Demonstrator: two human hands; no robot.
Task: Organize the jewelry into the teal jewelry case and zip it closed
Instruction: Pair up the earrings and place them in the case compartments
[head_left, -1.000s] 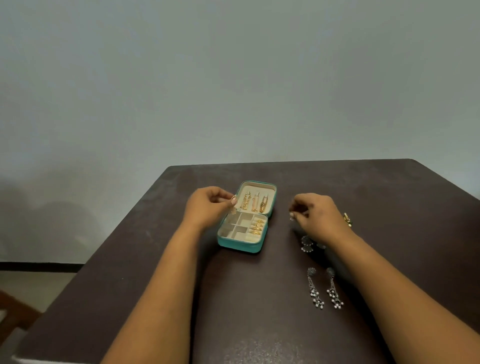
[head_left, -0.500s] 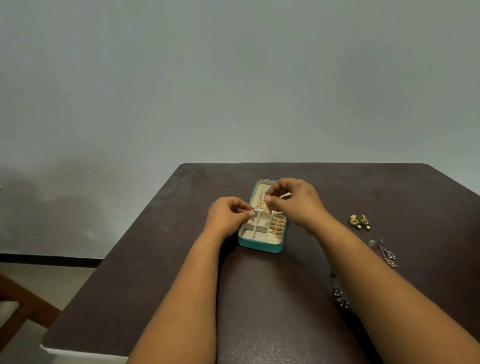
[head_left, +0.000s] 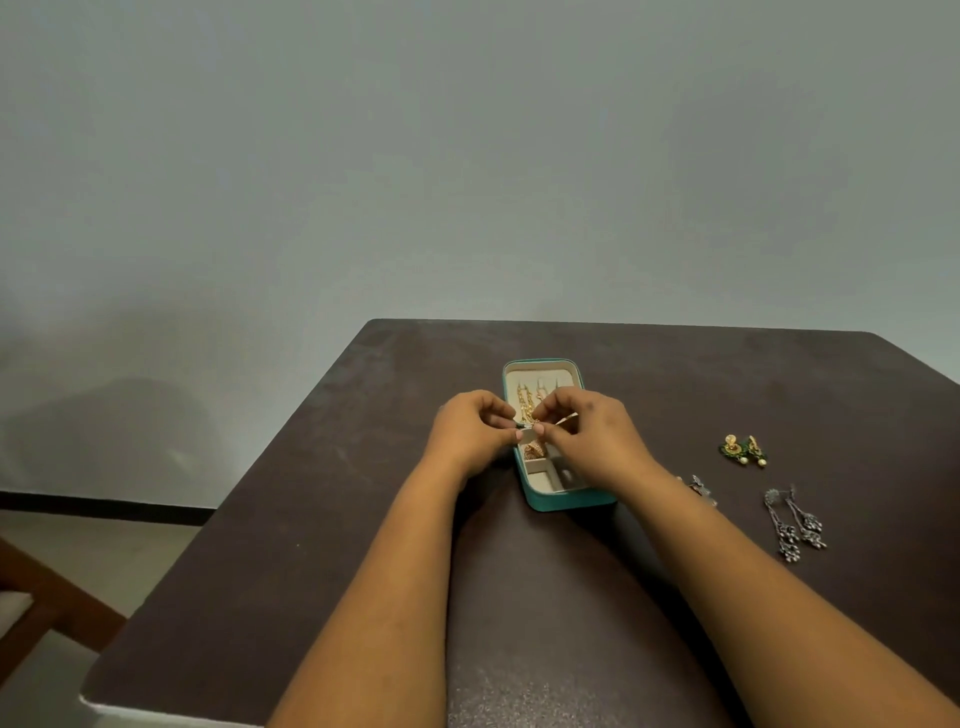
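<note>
Partly hidden — teal case (head_left: 563, 500) compartments, under left hand (head_left: 470, 434) and right hand (head_left: 589, 434).

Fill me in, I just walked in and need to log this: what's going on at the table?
A person is packing jewelry into an open teal case on a dark table. Both hands, left and right, meet over the case, pinching a small silver piece between the fingertips. Gold pieces already sit inside. Still out on the table to the right: green-and-gold earrings, long silver earrings, and another silver piece by the right wrist. The case is not zipped.
</note>
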